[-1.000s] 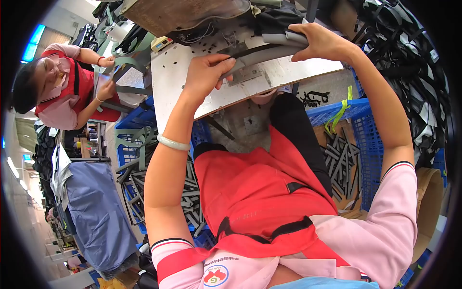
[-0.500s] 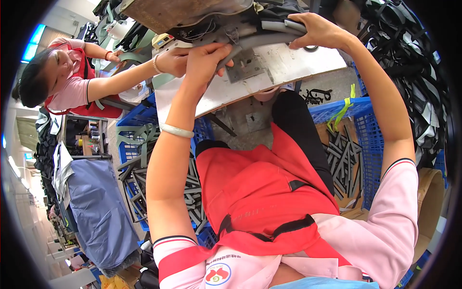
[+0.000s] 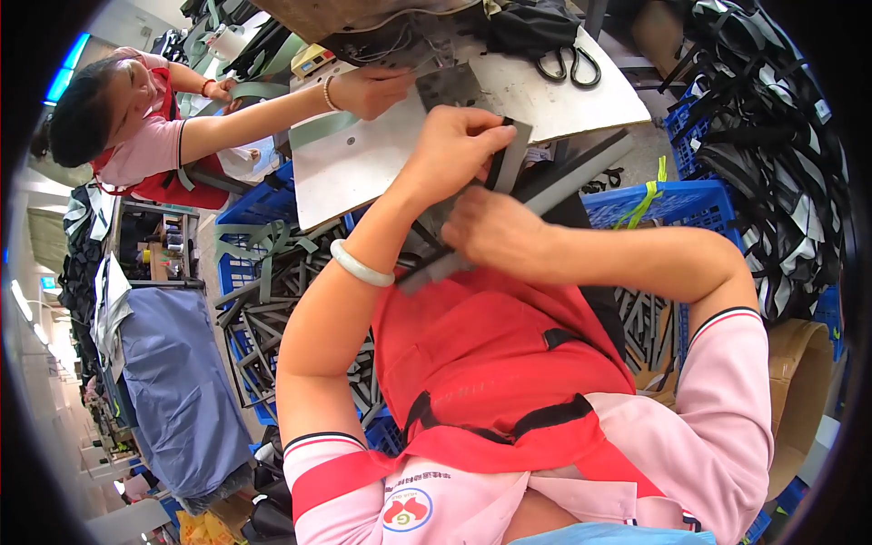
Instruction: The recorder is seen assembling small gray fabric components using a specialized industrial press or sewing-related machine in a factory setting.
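Over my lap, in front of the table's front edge, my left hand is closed, pinching the upper end of a grey foam-like strip with dark edging between thumb and fingers. Just below it, my right hand is curled and blurred by motion, closed on the grey strips. A longer grey strip slants up to the right past my right wrist. Another stretch of strip shows below my right hand, over the red apron. Where the strips cross is partly hidden by my hands.
A sewing machine stands on the white table; scissors lie partly under black cloth. A co-worker's arm reaches onto the table from the left. Blue baskets with grey strips flank my legs.
Both my hands have come down from the table towards my lap, bringing the grey strips off the machine area. The scissors are now uncovered. The co-worker's hand remains over the table.
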The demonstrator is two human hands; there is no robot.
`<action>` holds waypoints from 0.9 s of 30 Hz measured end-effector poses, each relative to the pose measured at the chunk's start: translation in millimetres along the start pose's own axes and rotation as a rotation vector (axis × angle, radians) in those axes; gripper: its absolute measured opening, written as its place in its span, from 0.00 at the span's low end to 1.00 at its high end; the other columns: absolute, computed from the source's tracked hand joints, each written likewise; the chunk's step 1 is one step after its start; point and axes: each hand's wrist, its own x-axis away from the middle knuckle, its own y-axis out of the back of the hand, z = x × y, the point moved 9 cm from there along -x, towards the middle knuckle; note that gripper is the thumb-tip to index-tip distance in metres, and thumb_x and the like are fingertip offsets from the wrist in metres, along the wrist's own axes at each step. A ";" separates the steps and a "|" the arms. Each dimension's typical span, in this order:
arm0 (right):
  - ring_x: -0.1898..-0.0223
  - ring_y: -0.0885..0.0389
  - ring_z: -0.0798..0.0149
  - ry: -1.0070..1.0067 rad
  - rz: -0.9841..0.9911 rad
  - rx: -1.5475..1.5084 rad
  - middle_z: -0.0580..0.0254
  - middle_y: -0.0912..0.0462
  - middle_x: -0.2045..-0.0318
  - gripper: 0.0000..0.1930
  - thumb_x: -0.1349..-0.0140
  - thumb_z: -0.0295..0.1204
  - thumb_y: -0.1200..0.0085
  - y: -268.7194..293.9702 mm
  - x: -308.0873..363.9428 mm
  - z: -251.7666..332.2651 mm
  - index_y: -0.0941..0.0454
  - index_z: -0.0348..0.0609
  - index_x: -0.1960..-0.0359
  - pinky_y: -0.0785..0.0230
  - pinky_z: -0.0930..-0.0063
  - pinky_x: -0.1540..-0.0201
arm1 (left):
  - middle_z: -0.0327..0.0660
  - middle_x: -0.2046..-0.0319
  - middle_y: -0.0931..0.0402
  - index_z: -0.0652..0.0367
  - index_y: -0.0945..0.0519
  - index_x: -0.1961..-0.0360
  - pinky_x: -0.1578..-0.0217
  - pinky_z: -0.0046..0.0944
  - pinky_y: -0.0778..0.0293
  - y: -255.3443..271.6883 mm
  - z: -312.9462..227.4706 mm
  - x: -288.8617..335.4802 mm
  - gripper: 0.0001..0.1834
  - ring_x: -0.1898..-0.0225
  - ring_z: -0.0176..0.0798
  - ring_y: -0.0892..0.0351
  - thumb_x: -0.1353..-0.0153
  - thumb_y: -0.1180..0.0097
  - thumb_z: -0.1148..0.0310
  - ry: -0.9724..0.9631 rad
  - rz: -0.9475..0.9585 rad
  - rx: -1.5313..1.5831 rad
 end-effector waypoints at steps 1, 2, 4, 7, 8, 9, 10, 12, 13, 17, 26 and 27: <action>0.66 0.21 0.60 0.008 -0.005 -0.011 0.64 0.20 0.77 0.05 0.49 0.30 0.49 0.8 1.9 -7.7 0.23 0.45 0.76 0.30 0.64 0.58 | 0.39 0.73 0.19 0.67 0.17 0.62 0.74 0.28 0.28 5.9 6.5 3.6 0.13 0.76 0.26 0.25 0.37 0.41 0.66 0.011 -0.022 0.125; 0.65 0.21 0.58 -0.018 -0.012 -0.122 0.61 0.20 0.75 0.04 0.49 0.29 0.47 4.3 7.0 -23.2 0.23 0.44 0.74 0.30 0.62 0.58 | 0.41 0.67 0.18 0.67 0.17 0.58 0.66 0.29 0.26 10.5 23.7 5.7 0.15 0.68 0.28 0.21 0.35 0.43 0.64 0.018 0.046 0.173; 0.64 0.21 0.51 -0.161 0.057 -0.295 0.55 0.21 0.73 0.06 0.50 0.28 0.43 21.7 19.9 -60.3 0.24 0.42 0.71 0.29 0.58 0.57 | 0.40 0.66 0.17 0.67 0.17 0.58 0.62 0.29 0.26 29.4 58.6 25.7 0.16 0.65 0.29 0.22 0.34 0.43 0.62 0.005 0.121 0.043; 0.59 0.22 0.41 -0.450 0.132 -0.365 0.44 0.20 0.65 0.19 0.52 0.32 0.35 74.9 50.9 -126.5 0.24 0.37 0.59 0.29 0.56 0.54 | 0.40 0.66 0.17 0.67 0.17 0.57 0.56 0.30 0.29 43.5 125.8 67.0 0.19 0.59 0.31 0.23 0.32 0.46 0.59 0.272 0.119 -0.004; 0.56 0.22 0.42 -0.514 0.111 -0.410 0.43 0.20 0.61 0.24 0.53 0.34 0.34 81.0 67.7 -144.5 0.25 0.35 0.54 0.30 0.58 0.51 | 0.40 0.69 0.17 0.66 0.17 0.57 0.61 0.30 0.27 39.2 109.8 74.8 0.18 0.65 0.29 0.23 0.32 0.45 0.59 0.257 0.238 0.023; 0.52 0.22 0.44 -0.572 0.085 -0.455 0.41 0.19 0.58 0.30 0.53 0.36 0.32 84.6 79.6 -158.5 0.26 0.33 0.49 0.30 0.61 0.49 | 0.40 0.69 0.17 0.66 0.17 0.57 0.61 0.30 0.27 37.8 94.4 78.1 0.18 0.65 0.29 0.23 0.32 0.45 0.59 0.257 0.244 0.028; 0.52 0.22 0.44 -0.582 0.088 -0.451 0.41 0.19 0.58 0.30 0.53 0.36 0.32 85.7 85.2 -165.8 0.26 0.33 0.49 0.30 0.61 0.49 | 0.39 0.71 0.17 0.66 0.17 0.58 0.65 0.30 0.27 39.1 75.6 78.0 0.18 0.68 0.28 0.24 0.33 0.44 0.59 0.221 0.224 0.023; 0.47 0.22 0.49 -0.724 0.183 -0.569 0.39 0.21 0.51 0.40 0.56 0.38 0.30 74.6 95.2 -184.2 0.31 0.31 0.41 0.33 0.65 0.44 | 0.37 0.73 0.19 0.66 0.17 0.58 0.73 0.27 0.28 47.6 39.5 71.6 0.16 0.75 0.26 0.26 0.34 0.42 0.61 0.154 0.122 -0.030; 0.46 0.23 0.53 -0.771 0.200 -0.589 0.39 0.21 0.50 0.42 0.56 0.39 0.29 81.5 91.1 -189.8 0.31 0.29 0.40 0.34 0.67 0.42 | 0.37 0.74 0.19 0.66 0.17 0.58 0.74 0.27 0.29 55.1 31.3 65.3 0.15 0.75 0.25 0.26 0.35 0.42 0.63 0.142 0.037 -0.030; 0.46 0.23 0.51 -0.769 0.094 -0.547 0.40 0.20 0.51 0.44 0.57 0.41 0.28 90.4 85.7 -220.5 0.33 0.26 0.40 0.37 0.69 0.39 | 0.37 0.75 0.20 0.70 0.17 0.61 0.73 0.29 0.30 64.4 -9.8 44.8 0.13 0.75 0.26 0.26 0.38 0.40 0.67 -0.003 -0.108 -0.081; 0.56 0.20 0.57 -0.715 -0.003 -0.432 0.46 0.18 0.59 0.41 0.55 0.43 0.27 80.9 67.5 -248.5 0.30 0.28 0.42 0.32 0.69 0.46 | 0.36 0.80 0.22 0.65 0.17 0.55 0.83 0.24 0.43 90.0 1.1 7.1 0.16 0.84 0.22 0.38 0.38 0.39 0.63 -0.072 -0.236 -0.146; 0.56 0.20 0.57 -0.718 -0.004 -0.433 0.46 0.18 0.59 0.41 0.55 0.43 0.27 82.2 66.7 -250.1 0.30 0.28 0.42 0.32 0.69 0.46 | 0.36 0.80 0.22 0.65 0.17 0.55 0.83 0.25 0.43 91.0 2.2 4.0 0.16 0.84 0.22 0.38 0.37 0.39 0.63 -0.062 -0.237 -0.158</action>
